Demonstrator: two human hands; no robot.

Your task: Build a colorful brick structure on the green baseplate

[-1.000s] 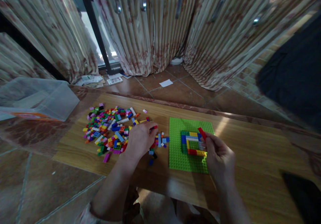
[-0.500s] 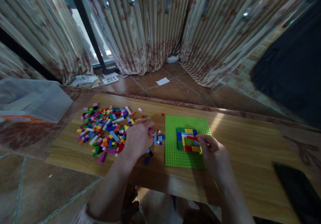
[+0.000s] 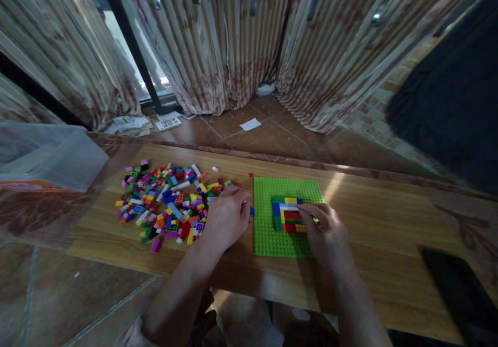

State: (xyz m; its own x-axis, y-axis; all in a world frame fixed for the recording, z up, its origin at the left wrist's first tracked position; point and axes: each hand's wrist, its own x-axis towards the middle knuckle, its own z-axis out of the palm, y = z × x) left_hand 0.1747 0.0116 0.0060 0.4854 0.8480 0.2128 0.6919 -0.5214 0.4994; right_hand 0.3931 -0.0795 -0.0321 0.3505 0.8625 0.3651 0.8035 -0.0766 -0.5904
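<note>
Brick frame (image 3: pixel 288 208) wants even, straight pressure; right hand (image 3: pixel 329 233) bunches over it, left hand (image 3: pixel 229 214) curls; each grip's closure and contents unclear.

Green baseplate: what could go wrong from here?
Right hand covers the right side of the brick build, so a crooked brick there might go unseen.
Left hand is right at the loose brick pile; a sweep could scatter pieces.
The small red brick near the baseplate could get knocked away.
</note>
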